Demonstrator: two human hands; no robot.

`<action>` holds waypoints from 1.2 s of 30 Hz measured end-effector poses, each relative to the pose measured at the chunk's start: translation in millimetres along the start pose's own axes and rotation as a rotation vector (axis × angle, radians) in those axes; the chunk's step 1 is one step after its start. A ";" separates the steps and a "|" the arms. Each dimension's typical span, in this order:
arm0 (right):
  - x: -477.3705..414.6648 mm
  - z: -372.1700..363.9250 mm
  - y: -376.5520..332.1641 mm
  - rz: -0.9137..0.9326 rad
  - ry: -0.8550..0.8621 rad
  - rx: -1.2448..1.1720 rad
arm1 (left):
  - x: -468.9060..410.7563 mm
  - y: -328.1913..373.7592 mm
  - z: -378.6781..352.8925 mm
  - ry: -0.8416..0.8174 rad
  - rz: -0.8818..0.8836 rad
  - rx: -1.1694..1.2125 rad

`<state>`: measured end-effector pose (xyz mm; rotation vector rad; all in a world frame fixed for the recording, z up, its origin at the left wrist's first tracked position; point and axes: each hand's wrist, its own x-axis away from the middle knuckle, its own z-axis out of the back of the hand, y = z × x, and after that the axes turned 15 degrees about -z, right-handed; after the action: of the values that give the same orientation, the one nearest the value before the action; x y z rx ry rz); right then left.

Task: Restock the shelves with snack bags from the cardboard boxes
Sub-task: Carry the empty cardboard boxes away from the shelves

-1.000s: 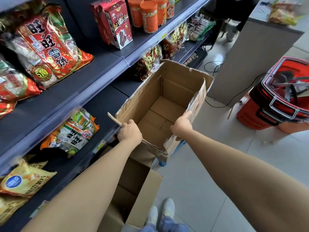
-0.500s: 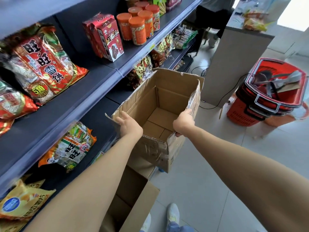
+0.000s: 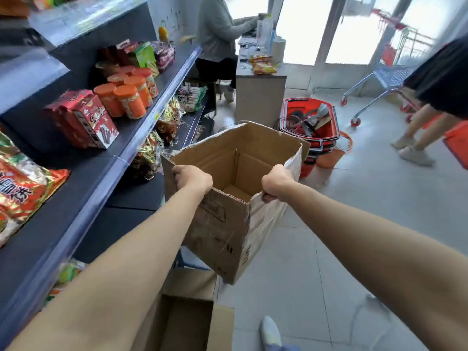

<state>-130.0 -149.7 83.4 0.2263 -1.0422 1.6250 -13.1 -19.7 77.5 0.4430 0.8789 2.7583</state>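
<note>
An empty cardboard box (image 3: 228,224) hangs in the air in front of me, its top open and its bare bottom showing. My left hand (image 3: 193,177) grips its left rim and my right hand (image 3: 276,183) grips its right rim, fingers curled over the edge. To the left runs the dark shelf unit (image 3: 106,173), holding red snack bags (image 3: 22,188), a red carton (image 3: 86,120) and orange-lidded jars (image 3: 129,97). A second open cardboard box (image 3: 182,323) stands on the floor below my arms.
Stacked red shopping baskets (image 3: 311,127) sit on the floor beyond the box. A person in grey sits at a counter (image 3: 258,97) at the back. Another person's legs (image 3: 417,133) stand at the right beside a metal trolley (image 3: 379,84). Pale tiled floor spreads to the right.
Both hands have lifted the empty box higher and carried it away from the shelf. My view has swung up and right, bringing the counter, the doorway and a second person into sight.
</note>
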 end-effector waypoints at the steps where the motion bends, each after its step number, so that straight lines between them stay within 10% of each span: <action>1: 0.2 5.8 6.8 -0.025 0.037 -0.008 | 0.2 5.3 -3.9 -0.017 -0.042 0.029; 10: -8.4 68.3 79.7 -0.195 0.294 -0.138 | 46.2 79.2 -57.0 -0.176 -0.279 -0.097; 36: -111.4 241.7 176.7 -0.353 0.357 -0.260 | 50.4 268.9 -228.0 -0.413 -0.496 -0.266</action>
<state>-332.7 -396.1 66.5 -0.0531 -0.8686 1.1462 -168.2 -340.2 70.4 0.6160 0.4367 2.1752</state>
